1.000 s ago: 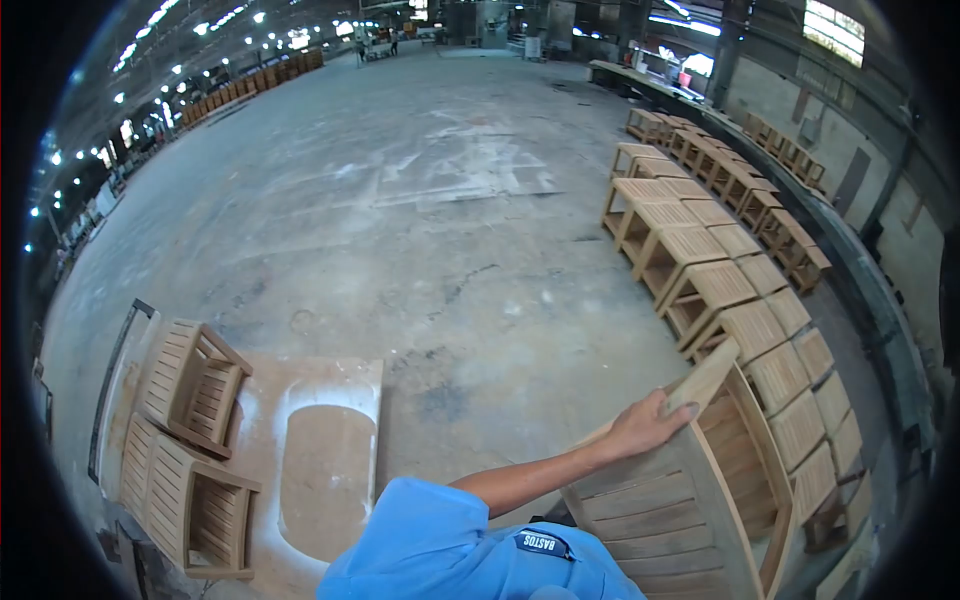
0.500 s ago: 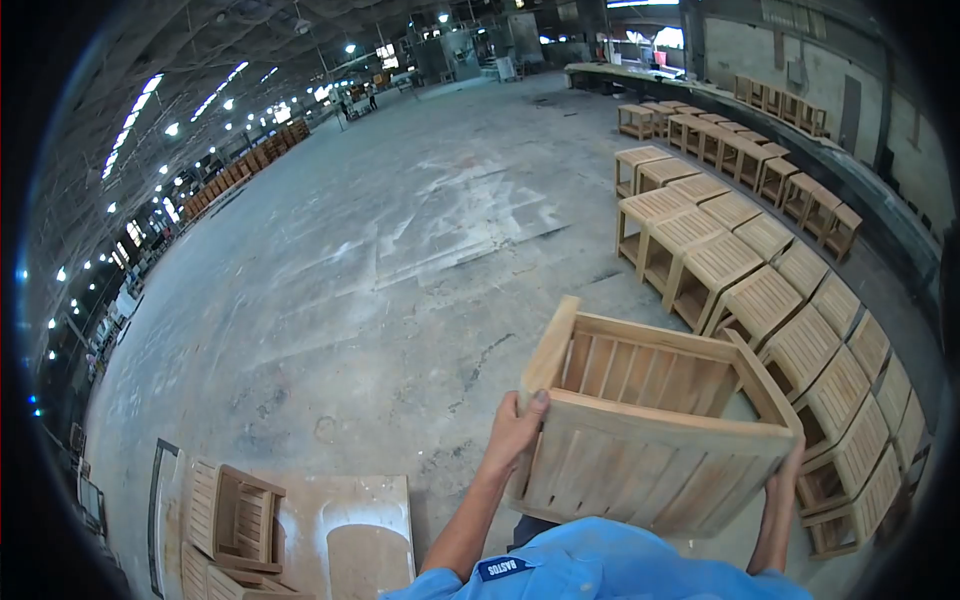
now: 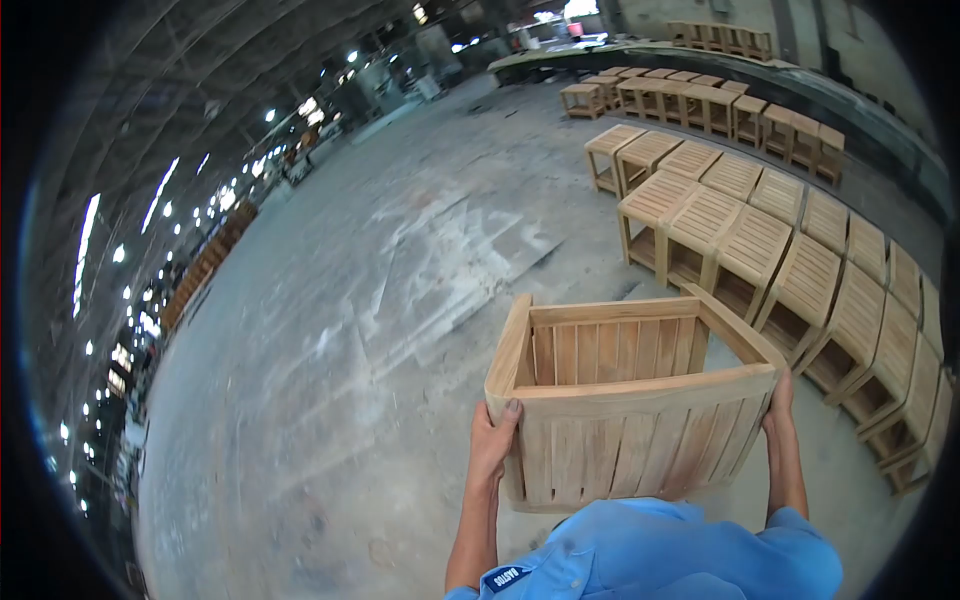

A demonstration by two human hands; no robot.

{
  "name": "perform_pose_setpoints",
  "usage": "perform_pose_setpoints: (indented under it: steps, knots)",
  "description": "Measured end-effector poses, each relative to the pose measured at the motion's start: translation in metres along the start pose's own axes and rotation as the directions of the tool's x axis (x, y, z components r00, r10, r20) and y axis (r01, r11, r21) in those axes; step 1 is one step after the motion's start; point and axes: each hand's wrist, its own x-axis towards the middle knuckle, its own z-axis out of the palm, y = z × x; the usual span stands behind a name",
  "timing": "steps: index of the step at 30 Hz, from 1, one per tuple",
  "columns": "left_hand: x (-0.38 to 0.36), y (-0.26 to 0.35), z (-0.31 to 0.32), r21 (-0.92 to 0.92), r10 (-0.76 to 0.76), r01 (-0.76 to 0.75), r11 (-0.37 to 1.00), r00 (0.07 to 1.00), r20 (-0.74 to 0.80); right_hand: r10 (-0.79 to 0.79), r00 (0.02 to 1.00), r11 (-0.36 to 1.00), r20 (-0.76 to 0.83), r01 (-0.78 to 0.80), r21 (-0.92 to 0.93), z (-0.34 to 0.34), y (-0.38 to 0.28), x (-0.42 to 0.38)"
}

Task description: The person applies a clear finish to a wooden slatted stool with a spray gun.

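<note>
A slatted wooden side table (image 3: 640,440) is held up in front of my body, tipped so that its slatted face is toward me and its open frame shows above. My left hand (image 3: 492,440) grips the left corner, thumb over the edge and fingers partly hidden behind the wood. On the opposite side, my right hand (image 3: 779,405) is closed around the right edge near the corner. The underside is out of sight.
Rows of similar slatted tables (image 3: 755,240) stand close together on the right. Behind them is another row (image 3: 690,100), beside a long bench (image 3: 555,58). Concrete floor (image 3: 330,400) stretches to the left, with stacked wooden items (image 3: 205,260) far off.
The held table has swung more squarely in front of me and sits slightly farther left in view. My view has turned; the board and wooden pieces at lower left are gone from it.
</note>
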Motion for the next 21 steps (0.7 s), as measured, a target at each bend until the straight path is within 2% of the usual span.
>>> perform_pose_setpoints:
  steps: [2,5,9,11,13,14,15,19,21]
  knots:
    - [0.065,-0.011,-0.012,-0.036,0.040,-0.040,0.999,0.999,0.016,-0.014,1.000,1.000,-0.014,0.014,-0.002,0.050,0.021,0.034]
    - [0.169,-0.012,-0.023,-0.038,0.033,-0.035,0.999,0.998,-0.045,-0.034,0.999,0.998,-0.013,0.033,-0.051,0.147,0.030,0.090]
    - [0.274,-0.009,-0.052,-0.041,-0.057,0.055,0.998,0.997,-0.056,-0.019,1.000,0.977,0.014,0.021,-0.212,0.238,0.062,0.151]
    - [0.334,-0.006,-0.061,-0.036,-0.071,0.069,0.997,0.995,-0.070,-0.041,0.999,0.971,0.026,0.046,-0.234,0.288,0.076,0.179]
    - [0.390,-0.012,-0.074,-0.041,-0.069,0.069,0.997,0.998,-0.001,-0.064,0.997,0.972,0.032,0.070,-0.224,0.338,0.096,0.207]
    - [0.425,-0.025,-0.082,0.044,-0.073,0.076,0.996,0.995,-0.066,-0.038,0.997,0.978,0.062,0.049,-0.200,0.359,0.107,0.218]
    - [0.459,-0.035,-0.089,0.043,-0.067,0.069,0.997,0.996,-0.066,-0.005,0.996,0.982,0.084,0.021,-0.188,0.373,0.122,0.229]
    - [0.577,-0.032,-0.104,0.062,-0.120,0.115,0.991,0.990,0.075,-0.048,0.998,0.981,-0.031,0.041,-0.188,0.419,0.179,0.280]
    - [0.638,-0.019,-0.097,0.077,-0.085,0.066,0.995,0.956,0.282,-0.110,0.990,0.987,-0.092,0.098,-0.123,0.441,0.190,0.301]
